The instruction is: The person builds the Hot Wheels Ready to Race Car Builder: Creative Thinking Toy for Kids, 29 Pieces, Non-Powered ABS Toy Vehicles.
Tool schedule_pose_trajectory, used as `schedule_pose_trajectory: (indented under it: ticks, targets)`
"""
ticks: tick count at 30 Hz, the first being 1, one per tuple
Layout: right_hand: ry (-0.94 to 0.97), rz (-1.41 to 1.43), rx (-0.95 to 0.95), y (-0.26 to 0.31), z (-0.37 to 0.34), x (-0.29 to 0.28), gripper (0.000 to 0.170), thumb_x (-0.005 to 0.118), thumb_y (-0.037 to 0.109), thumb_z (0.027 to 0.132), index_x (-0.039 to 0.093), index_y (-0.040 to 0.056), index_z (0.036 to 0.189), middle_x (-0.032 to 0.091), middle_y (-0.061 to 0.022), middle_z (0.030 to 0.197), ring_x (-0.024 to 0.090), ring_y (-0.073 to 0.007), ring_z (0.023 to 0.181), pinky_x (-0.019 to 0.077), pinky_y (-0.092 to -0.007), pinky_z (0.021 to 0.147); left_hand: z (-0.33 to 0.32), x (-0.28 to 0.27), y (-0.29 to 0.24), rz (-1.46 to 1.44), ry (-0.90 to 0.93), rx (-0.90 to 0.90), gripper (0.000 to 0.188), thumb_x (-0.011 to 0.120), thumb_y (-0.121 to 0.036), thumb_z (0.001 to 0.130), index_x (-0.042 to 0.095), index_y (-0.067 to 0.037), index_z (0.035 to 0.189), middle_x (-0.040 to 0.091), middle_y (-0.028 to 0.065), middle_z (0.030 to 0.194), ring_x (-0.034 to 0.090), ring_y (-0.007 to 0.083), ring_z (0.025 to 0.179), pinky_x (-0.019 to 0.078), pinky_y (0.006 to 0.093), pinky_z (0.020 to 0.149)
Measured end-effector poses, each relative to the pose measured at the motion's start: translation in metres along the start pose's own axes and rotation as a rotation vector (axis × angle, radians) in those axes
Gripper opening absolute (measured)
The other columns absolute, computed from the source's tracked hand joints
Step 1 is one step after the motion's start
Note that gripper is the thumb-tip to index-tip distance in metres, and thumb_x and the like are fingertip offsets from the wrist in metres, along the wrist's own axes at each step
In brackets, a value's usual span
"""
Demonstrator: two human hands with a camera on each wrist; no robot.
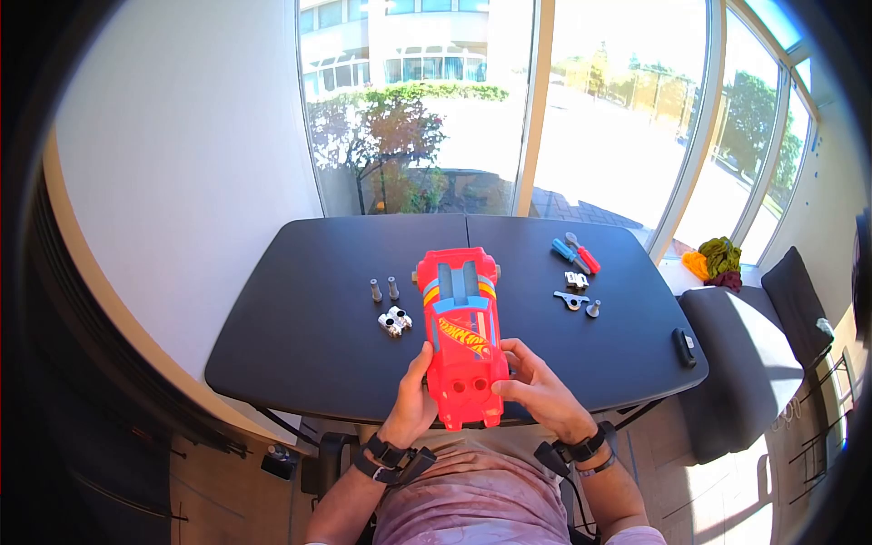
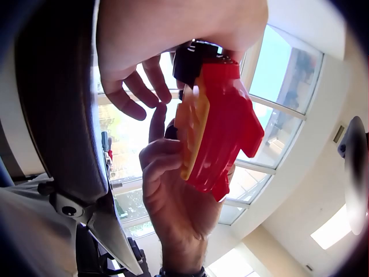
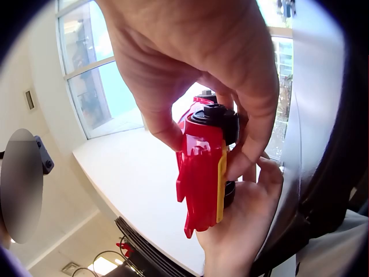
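Above the six o'clock edge of the bench [image 1: 300, 309], a red toy car [image 1: 463, 340] seemed light, stiff and slick, best taken by both sides. The left hand [image 1: 413, 400], at its seven o'clock, and the right hand [image 1: 545, 391], at four, gripped it between thumbs and fingers, though the left fingers' placing underneath was hard to make out. Yellow lettering [image 1: 463, 337] on its body read "HOT WHEELS".

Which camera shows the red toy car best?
The head view: it shows the red toy car from above, yellow lettering readable. Both wrist views show its red body and a yellow strip, but no lettering.
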State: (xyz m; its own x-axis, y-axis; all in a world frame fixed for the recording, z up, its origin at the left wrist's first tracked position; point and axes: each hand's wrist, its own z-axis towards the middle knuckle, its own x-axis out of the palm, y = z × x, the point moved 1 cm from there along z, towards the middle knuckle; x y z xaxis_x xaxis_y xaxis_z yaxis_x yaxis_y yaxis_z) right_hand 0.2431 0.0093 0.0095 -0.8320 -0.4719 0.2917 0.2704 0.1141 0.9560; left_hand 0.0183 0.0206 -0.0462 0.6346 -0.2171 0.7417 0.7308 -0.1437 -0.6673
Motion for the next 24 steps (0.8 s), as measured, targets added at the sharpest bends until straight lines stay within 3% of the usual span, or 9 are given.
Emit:
schedule_pose_trajectory:
  ticks: [2, 5, 8, 9, 12, 13, 16, 19, 24]
  targets:
    - [-0.011, 0.110, 0.011, -0.003, 0.001, 0.001, 0.055, 0.076, 0.003, 0.102, 0.048, 0.0046, 0.149, 0.063, -0.0108, 0.144, 0.066, -0.0167, 0.127, 0.0569, -0.0363, 0.108, 0.001, 0.008, -0.007, 0.138, 0.037, 0.044, 0.062, 0.050, -0.053, 0.118, 0.056, -0.002, 0.154, 0.069, 0.0134, 0.146, 0.066, 0.0228, 0.135, 0.0509, 0.0435, 0.117]
    - [-0.036, 0.238, -0.009, -0.010, 0.002, -0.004, 0.051, 0.071, 0.002, 0.104, 0.046, 0.0050, 0.148, 0.065, -0.0116, 0.141, 0.067, -0.0175, 0.126, 0.0571, -0.0376, 0.110, 0.005, 0.022, -0.028, 0.402, 0.028, 0.157, 0.066, 0.049, -0.056, 0.118, 0.057, -0.001, 0.153, 0.069, 0.0123, 0.145, 0.067, 0.0175, 0.130, 0.0561, 0.0379, 0.107]
    - [-0.043, 0.284, -0.044, -0.015, 0.005, -0.008, 0.050, 0.066, 0.000, 0.105, 0.045, 0.0043, 0.150, 0.065, -0.0117, 0.141, 0.067, -0.0188, 0.129, 0.0574, -0.0394, 0.111, 0.011, 0.012, -0.068, 0.763, -0.135, 0.208, 0.058, 0.055, -0.051, 0.117, 0.064, -0.003, 0.148, 0.072, 0.0101, 0.136, 0.070, 0.0122, 0.118, 0.0602, 0.0327, 0.089]
    - [-0.060, 0.303, -0.053, -0.014, 0.004, -0.006, 0.050, 0.065, 0.000, 0.105, 0.044, 0.0040, 0.150, 0.065, -0.0118, 0.141, 0.067, -0.0193, 0.129, 0.0585, -0.0405, 0.110, 0.019, 0.005, -0.077, 0.877, -0.221, 0.282, 0.046, 0.069, -0.044, 0.110, 0.074, -0.005, 0.134, 0.077, 0.0102, 0.121, 0.075, 0.0112, 0.102, 0.0599, 0.0307, 0.075]
    - [-0.097, 0.337, -0.061, -0.012, 0.003, -0.002, 0.052, 0.063, 0.000, 0.105, 0.043, 0.0036, 0.153, 0.065, -0.0122, 0.141, 0.069, -0.0207, 0.129, 0.0617, -0.0435, 0.107, 0.023, 0.001, -0.111, 1.535, -0.380, 0.323, 0.044, 0.081, -0.044, 0.101, 0.080, -0.005, 0.121, 0.080, 0.0107, 0.111, 0.077, 0.0117, 0.094, 0.0581, 0.0283, 0.075]
    - [-0.102, 0.333, -0.054, -0.012, 0.003, -0.002, 0.053, 0.062, 0.000, 0.106, 0.042, 0.0036, 0.154, 0.065, -0.0123, 0.141, 0.069, -0.0211, 0.129, 0.0628, -0.0445, 0.106, 0.029, -0.009, -0.114, 1.665, -0.424, 0.356, 0.048, 0.087, -0.047, 0.092, 0.082, -0.005, 0.112, 0.080, 0.0125, 0.104, 0.078, 0.0204, 0.088, 0.0604, 0.0342, 0.077]
    - [-0.114, 0.359, -0.053, -0.017, 0.007, -0.002, 0.055, 0.062, 0.000, 0.106, 0.041, 0.0037, 0.157, 0.064, -0.0125, 0.141, 0.070, -0.0217, 0.127, 0.0647, -0.0459, 0.104, 0.032, -0.020, -0.120, 1.975, -0.455, 0.303, 0.047, 0.085, -0.046, 0.093, 0.081, -0.004, 0.114, 0.078, 0.0153, 0.110, 0.079, 0.0338, 0.099, 0.0631, 0.0462, 0.083]
    - [-0.128, 0.389, -0.064, -0.028, 0.012, -0.009, 0.056, 0.062, 0.000, 0.105, 0.041, 0.0036, 0.158, 0.064, -0.0122, 0.140, 0.070, -0.0216, 0.126, 0.0646, -0.0455, 0.104, 0.036, -0.026, -0.115, 2.069, -0.444, 0.227, 0.049, 0.086, -0.050, 0.091, 0.082, -0.006, 0.114, 0.076, 0.0143, 0.111, 0.077, 0.0370, 0.103, 0.0626, 0.0495, 0.087]
    - [-0.133, 0.386, -0.065, -0.034, 0.015, -0.011, 0.056, 0.063, 0.001, 0.105, 0.043, 0.0034, 0.157, 0.064, -0.0117, 0.138, 0.068, -0.0208, 0.127, 0.0625, -0.0434, 0.106, 0.048, -0.037, -0.101, 2.178, -0.410, 0.281, 0.041, 0.090, -0.044, 0.087, 0.085, -0.013, 0.113, 0.074, 0.0133, 0.105, 0.075, 0.0364, 0.102, 0.0614, 0.0483, 0.087]
